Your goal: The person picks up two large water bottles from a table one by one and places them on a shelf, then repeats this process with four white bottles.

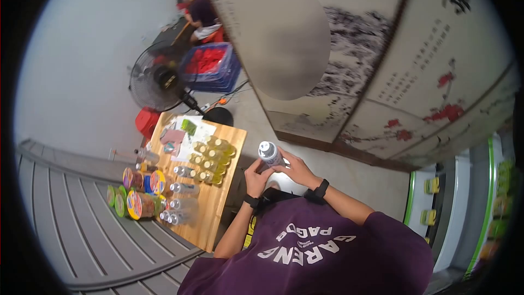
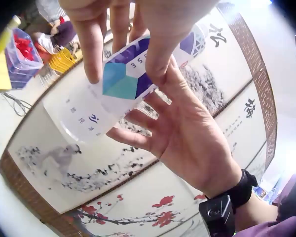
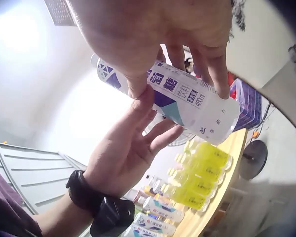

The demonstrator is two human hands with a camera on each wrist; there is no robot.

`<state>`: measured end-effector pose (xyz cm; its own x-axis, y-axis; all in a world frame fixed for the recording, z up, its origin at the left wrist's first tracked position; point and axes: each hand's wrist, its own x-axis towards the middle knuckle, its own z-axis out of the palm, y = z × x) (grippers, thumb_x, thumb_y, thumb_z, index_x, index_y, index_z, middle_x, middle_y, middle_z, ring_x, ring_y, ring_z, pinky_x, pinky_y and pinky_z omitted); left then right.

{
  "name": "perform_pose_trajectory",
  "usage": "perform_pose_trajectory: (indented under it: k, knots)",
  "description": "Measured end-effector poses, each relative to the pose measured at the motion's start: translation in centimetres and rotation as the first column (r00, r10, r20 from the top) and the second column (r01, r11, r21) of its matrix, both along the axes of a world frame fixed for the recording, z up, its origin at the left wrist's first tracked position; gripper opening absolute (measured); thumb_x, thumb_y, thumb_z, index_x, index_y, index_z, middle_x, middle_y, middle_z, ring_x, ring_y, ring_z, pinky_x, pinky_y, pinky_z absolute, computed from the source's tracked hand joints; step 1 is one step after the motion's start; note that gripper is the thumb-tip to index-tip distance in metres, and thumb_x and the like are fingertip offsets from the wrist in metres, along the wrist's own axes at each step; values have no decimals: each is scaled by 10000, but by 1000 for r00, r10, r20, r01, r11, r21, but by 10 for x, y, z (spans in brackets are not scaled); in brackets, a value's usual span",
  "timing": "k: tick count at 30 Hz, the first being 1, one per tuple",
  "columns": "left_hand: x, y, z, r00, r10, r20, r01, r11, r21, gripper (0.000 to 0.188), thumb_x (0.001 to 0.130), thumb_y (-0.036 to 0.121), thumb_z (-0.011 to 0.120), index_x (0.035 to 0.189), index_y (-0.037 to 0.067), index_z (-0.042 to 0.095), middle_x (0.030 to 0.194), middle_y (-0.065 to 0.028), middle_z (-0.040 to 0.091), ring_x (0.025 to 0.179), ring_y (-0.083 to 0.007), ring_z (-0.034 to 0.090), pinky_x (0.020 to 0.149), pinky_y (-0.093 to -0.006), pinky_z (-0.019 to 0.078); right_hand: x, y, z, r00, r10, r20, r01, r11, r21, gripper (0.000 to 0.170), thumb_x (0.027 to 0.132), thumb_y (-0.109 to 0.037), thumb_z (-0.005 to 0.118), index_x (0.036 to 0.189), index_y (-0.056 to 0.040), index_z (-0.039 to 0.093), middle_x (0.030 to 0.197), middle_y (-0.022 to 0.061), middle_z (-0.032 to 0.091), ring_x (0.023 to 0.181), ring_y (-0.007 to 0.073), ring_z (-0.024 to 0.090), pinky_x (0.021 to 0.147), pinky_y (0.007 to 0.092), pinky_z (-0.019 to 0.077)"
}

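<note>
One bottle (image 3: 172, 101), pale, white-capped, its label patched purple and teal, was held beside the desk (image 1: 215, 210), pinched between thumb and curled fingers of left hand (image 1: 256, 178) and right hand (image 1: 297, 170). On the desk stood yellow-liquid bottles (image 3: 200, 170); beyond, a blue crate (image 1: 213, 84) contained red pieces (image 1: 206, 60).

Head view: set high, aimed forward and down. Wrist views: set near; panels (image 2: 103, 170) faced by left, table (image 1: 214, 207) by right; bottle (image 2: 121, 83) shared.
</note>
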<state>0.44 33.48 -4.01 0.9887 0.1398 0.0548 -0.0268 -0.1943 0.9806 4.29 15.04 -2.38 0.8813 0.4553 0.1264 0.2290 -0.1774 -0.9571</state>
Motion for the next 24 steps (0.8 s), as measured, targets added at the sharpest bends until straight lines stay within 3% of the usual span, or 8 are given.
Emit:
perform_pose_trajectory:
  k: [4, 7, 9, 12, 15, 16, 17, 24]
  knots:
    - [24, -58, 11, 988, -148, -32, 150, 986, 67, 463, 808, 77, 765, 1225, -57, 612, 1114, -129, 687, 1062, -189, 635, 903, -311, 508, -11, -55, 8, 974, -228, 4, 228, 973, 18, 727, 904, -391, 670, 1493, -101, 358, 1400, 213, 516, 1288, 365, 510, 1028, 399, 433]
    - [42, -104, 7, 938, -342, -57, 343, 939, -6, 460, 813, 81, 762, 1225, -55, 611, 1137, -136, 677, 1086, -206, 628, 920, -323, 505, -26, -99, 7, 919, -390, -62, 392, 920, 17, 713, 906, -407, 664, 1482, -100, 376, 1386, 214, 530, 1294, 372, 504, 1024, 398, 435]
    - [55, -132, -7, 875, -484, -9, 483, 871, 83, 544, 789, 114, 798, 1253, -70, 582, 1193, -189, 659, 1115, -238, 632, 939, -342, 494, -37, -126, 6, 859, -491, -142, 500, 866, 29, 688, 901, -405, 671, 1459, -99, 409, 1322, 222, 573, 1258, 379, 532, 988, 409, 451]
    - [67, -188, -20, 759, -651, 27, 645, 756, 108, 510, 798, 114, 786, 1237, -53, 589, 1187, -183, 660, 1111, -253, 631, 952, -345, 478, -56, -165, -21, 723, -686, -83, 685, 727, -42, 652, 901, -380, 676, 1431, -79, 443, 1243, 221, 613, 1171, 371, 587, 952, 410, 460]
    - [72, -243, -25, 632, -775, 1, 770, 629, 107, 493, 813, 126, 781, 1225, -63, 586, 1166, -174, 662, 1095, -245, 634, 952, -345, 478, -78, -202, -12, 606, -782, -145, 794, 603, 69, 668, 903, -375, 677, 1430, -48, 427, 1256, 210, 611, 1170, 356, 591, 954, 385, 464]
    - [75, -262, -28, 581, -813, -17, 810, 577, 100, 489, 817, 125, 780, 1222, -66, 585, 1160, -172, 664, 1082, -239, 636, 951, -346, 479, -87, -216, 0, 562, -820, -110, 824, 566, -14, 608, 902, -344, 701, 1379, -35, 485, 1169, 180, 635, 1096, 269, 622, 910, 381, 487]
    - [76, -282, -27, 538, -842, -47, 843, 537, 41, 486, 817, 119, 779, 1219, -72, 584, 1156, -174, 664, 1071, -225, 635, 947, -343, 480, -91, -230, -7, 504, -863, -35, 858, 505, -91, 626, 901, -389, 687, 1387, -48, 488, 1162, 171, 656, 1104, 281, 629, 913, 370, 467]
    - [90, -439, -1, 158, -987, 39, 987, 157, -18, 505, 798, 42, 777, 1246, -76, 575, 1130, -151, 673, 1049, -196, 645, 927, -326, 499, -112, -327, -2, 182, -966, -182, 983, 184, 4, 668, 902, -291, 705, 1443, -26, 417, 1323, 184, 591, 1231, 268, 575, 990, 358, 457]
